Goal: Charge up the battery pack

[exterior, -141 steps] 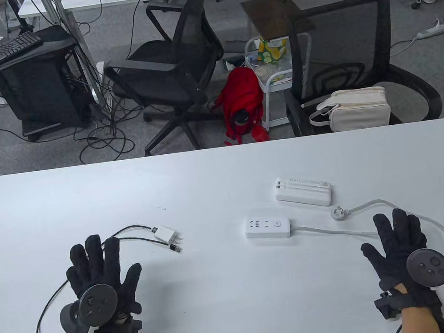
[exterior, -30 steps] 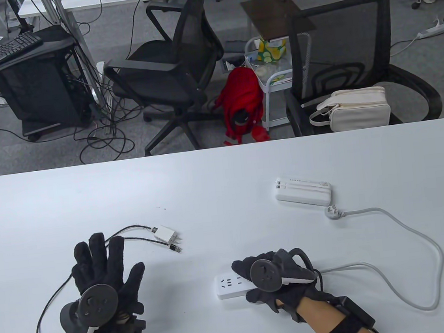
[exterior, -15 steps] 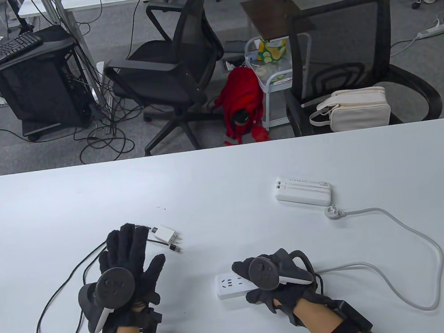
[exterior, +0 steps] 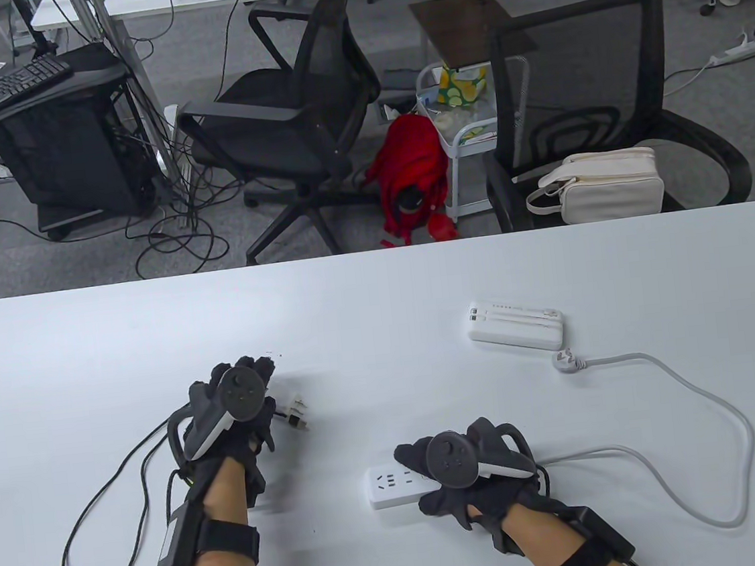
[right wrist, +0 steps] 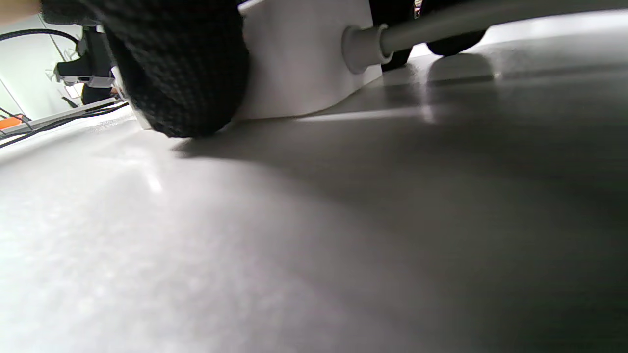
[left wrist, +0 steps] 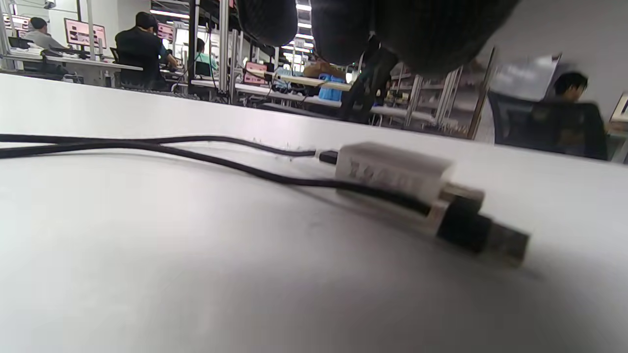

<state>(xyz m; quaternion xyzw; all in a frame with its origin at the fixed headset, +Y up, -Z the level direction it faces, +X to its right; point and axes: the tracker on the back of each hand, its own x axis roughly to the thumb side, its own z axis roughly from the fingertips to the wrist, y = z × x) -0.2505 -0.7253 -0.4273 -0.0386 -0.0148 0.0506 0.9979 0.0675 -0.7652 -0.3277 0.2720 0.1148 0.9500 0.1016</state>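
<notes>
The white battery pack [exterior: 515,326] lies on the table at the right of centre. The white charger adapter [left wrist: 392,171] with its black cable [exterior: 103,494] lies under my left hand [exterior: 256,377]; only its prongs [exterior: 300,406] and the loose black USB plug [exterior: 298,423] stick out. In the left wrist view my fingertips [left wrist: 343,29] hang just above the adapter without touching it. My right hand [exterior: 431,476] grips the white power strip [exterior: 391,485] near the front edge; my fingers [right wrist: 186,73] press its side [right wrist: 304,59].
The strip's grey cord [exterior: 714,409] loops to the right, and its wall plug [exterior: 564,359] lies just in front of the battery pack. Beyond the table's far edge [exterior: 374,249] stand office chairs and a red bag on the floor.
My left hand has moved forward and right from the cable over the adapter and curled its fingers down. Earlier my right hand dragged the power strip toward the front edge; it now holds still.
</notes>
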